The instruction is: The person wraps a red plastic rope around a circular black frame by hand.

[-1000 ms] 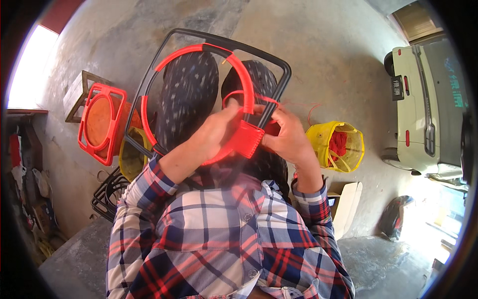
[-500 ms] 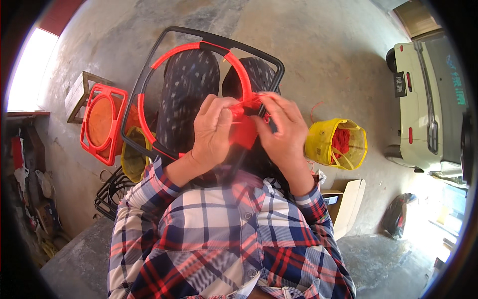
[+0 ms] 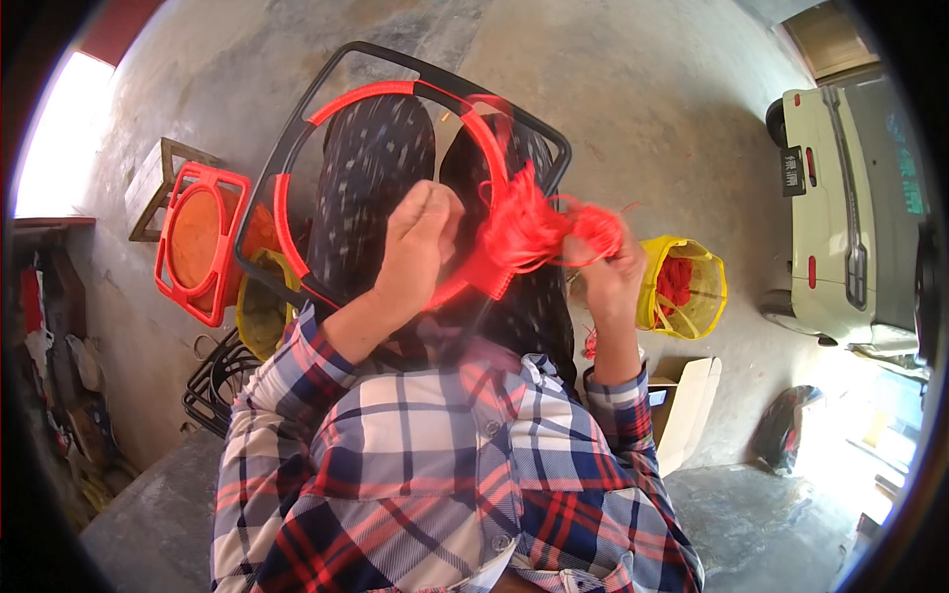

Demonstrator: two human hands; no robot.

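Head view: far left, red plastic frame (image 3: 168, 252) beside wooden stool (image 3: 148, 193). Black frame (image 3: 427, 75) with red-wrapped ring (image 3: 283, 212) over person's dark patterned knees (image 3: 371, 168). Left hand (image 3: 420, 232) appears over ring's opening, fingers curled, blurred; cannot tell if grip has hold of anything. Red cord bundle (image 3: 522, 225) at ring's right side, loops loose. Right hand (image 3: 613, 277), blurred, grip closed on bundle's right end. Yellow basket (image 3: 714, 314) just beyond, red strands (image 3: 674, 282) inside. Far right, pale vehicle (image 3: 825, 237).
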